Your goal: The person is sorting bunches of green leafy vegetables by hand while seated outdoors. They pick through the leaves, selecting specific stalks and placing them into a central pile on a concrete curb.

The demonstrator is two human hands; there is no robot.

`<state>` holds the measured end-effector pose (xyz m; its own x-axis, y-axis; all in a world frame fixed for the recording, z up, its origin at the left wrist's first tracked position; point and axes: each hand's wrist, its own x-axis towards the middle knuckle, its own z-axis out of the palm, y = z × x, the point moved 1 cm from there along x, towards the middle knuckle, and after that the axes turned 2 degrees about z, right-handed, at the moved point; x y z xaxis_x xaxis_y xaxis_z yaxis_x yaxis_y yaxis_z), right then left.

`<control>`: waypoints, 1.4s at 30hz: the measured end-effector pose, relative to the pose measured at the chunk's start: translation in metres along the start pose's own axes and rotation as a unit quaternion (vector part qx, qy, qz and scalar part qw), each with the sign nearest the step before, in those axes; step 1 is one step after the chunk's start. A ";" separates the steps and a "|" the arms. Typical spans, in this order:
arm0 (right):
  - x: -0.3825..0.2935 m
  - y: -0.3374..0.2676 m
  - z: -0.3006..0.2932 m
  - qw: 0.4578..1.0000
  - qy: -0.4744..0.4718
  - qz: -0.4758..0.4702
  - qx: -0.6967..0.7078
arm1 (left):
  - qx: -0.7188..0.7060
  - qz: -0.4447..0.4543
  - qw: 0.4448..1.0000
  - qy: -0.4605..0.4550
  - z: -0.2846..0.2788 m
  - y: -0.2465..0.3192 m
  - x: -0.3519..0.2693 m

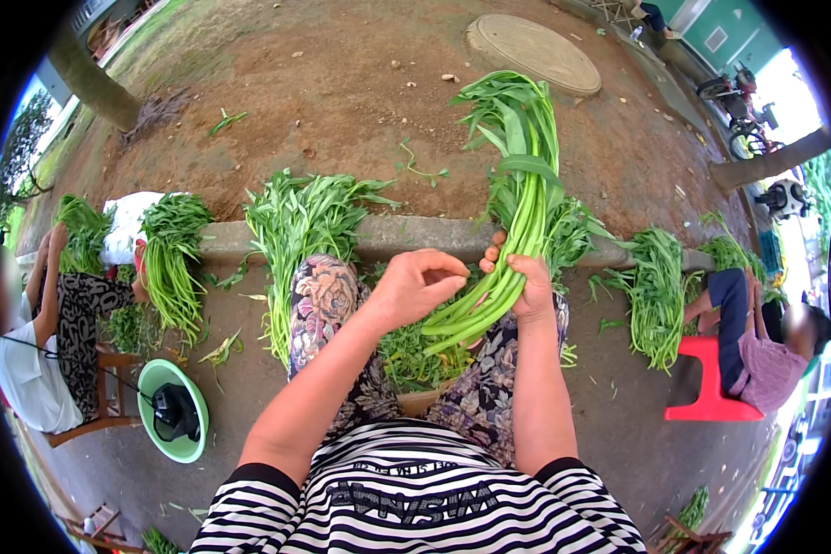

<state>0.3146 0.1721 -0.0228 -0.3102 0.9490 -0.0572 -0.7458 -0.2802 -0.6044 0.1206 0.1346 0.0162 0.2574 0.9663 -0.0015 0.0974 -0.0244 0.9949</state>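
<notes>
My right hand (530,282) grips a bunch of leafy greens (526,187), which look like water spinach, by the stems. The leafy tops point away from me, and the pale cut ends hang towards my lap. A leafy strand lies across the bunch below its leaves. Just left of the stems is my left hand (419,285), thumb and forefinger tips pinched together; nothing shows between them. Under the bunch, loose leaves and trimmings (415,356) lie between my knees. Another bundle of greens (305,215) rests by my left knee, and more greens (573,232) lie behind my right hand.
A concrete kerb (415,235) runs across in front of me, with bare soil (332,118) beyond. At left are a seated person (34,360), a green basin (201,436) holding a black bag and a bundle (173,256). At right, another person sits on a red stool (699,388) near a bundle (654,298).
</notes>
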 end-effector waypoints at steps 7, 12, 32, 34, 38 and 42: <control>0.000 0.002 0.005 0.998 0.016 0.037 -0.042 | 0.111 0.035 0.993 -0.003 0.022 0.004 -0.001; 0.001 0.003 0.007 0.998 0.019 0.037 -0.052 | 0.144 0.057 0.987 0.047 0.025 -0.001 -0.004; 0.002 0.015 0.009 0.987 -0.009 0.056 -0.149 | -0.013 -0.056 0.990 0.133 0.027 -0.021 0.005; 0.002 0.016 0.007 0.987 -0.001 0.056 -0.151 | -0.057 -0.058 0.986 0.143 0.026 -0.025 0.004; 0.002 0.015 0.006 0.989 0.017 0.058 -0.133 | -0.143 -0.095 0.975 0.139 0.014 -0.026 0.004; 0.000 0.017 0.018 0.993 0.029 0.049 -0.103 | -0.141 -0.110 0.974 0.140 0.010 -0.026 0.003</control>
<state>0.2916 0.1653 -0.0188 -0.3362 0.9272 -0.1651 -0.5750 -0.3409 -0.7437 0.1284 0.1352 -0.0107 -0.0150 0.9731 -0.2299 -0.1570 0.2248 0.9617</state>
